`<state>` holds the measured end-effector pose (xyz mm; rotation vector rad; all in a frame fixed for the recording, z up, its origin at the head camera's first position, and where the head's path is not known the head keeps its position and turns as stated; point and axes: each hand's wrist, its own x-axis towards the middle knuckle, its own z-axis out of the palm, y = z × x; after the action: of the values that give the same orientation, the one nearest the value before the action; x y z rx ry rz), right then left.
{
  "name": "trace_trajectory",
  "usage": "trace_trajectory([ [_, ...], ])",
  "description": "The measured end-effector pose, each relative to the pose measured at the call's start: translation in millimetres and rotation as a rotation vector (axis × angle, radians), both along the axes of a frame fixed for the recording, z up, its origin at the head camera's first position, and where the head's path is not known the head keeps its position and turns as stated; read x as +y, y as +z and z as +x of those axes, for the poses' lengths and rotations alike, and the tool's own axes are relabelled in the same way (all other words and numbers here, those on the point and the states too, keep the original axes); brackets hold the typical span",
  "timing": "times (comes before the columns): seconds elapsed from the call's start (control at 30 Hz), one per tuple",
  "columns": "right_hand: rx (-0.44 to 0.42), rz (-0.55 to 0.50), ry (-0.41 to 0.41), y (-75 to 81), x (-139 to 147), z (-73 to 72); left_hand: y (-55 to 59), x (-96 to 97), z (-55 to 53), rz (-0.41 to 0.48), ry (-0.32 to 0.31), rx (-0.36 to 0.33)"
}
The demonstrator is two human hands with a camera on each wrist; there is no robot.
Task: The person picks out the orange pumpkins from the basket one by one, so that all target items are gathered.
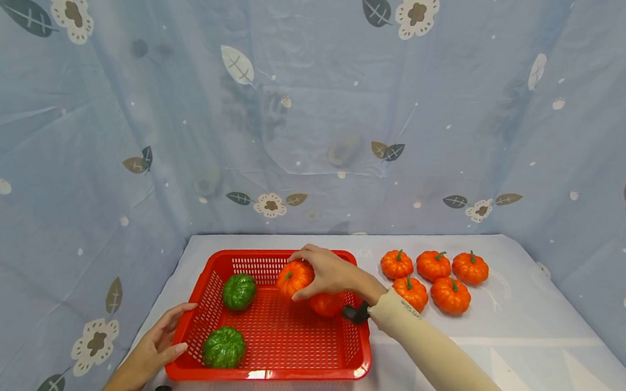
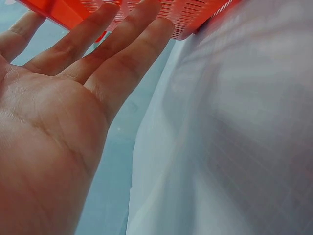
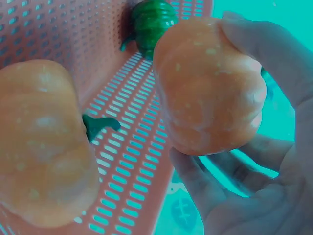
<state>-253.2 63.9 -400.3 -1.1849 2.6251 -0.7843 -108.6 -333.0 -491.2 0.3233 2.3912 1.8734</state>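
Note:
My right hand [image 1: 327, 270] grips a small orange pumpkin [image 1: 294, 279] between thumb and fingers, above the floor of a red plastic basket [image 1: 269, 374]. In the right wrist view this pumpkin [image 3: 208, 88] hangs clear of the basket floor. A second orange pumpkin [image 1: 326, 305] sits in the basket, partly under that hand. Two green pumpkins, one farther back [image 1: 239, 292] and one nearer [image 1: 223, 348], lie along the basket's left side. With fingers extended, my left hand [image 1: 150, 353] touches the left rim; the left wrist view shows its palm [image 2: 54, 117] holding nothing.
Several orange pumpkins [image 1: 432, 266] stand grouped on the white table [image 1: 516, 315], right of the basket. A blue patterned cloth [image 1: 308, 101] hangs behind and at both sides. The basket's raised walls surround the pumpkins inside it.

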Motion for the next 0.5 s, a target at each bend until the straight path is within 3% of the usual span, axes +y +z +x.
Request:
trace_trajectory([
  [0.23,0.041,-0.104,0.002,6.1,17.5,0.8,-2.3,-1.3,-1.2,0.012,-0.017,0.008],
  [0.5,0.04,-0.168,-0.057,9.0,43.1,2.2,-4.1,-2.9,-1.8,0.031,-0.048,0.032],
])
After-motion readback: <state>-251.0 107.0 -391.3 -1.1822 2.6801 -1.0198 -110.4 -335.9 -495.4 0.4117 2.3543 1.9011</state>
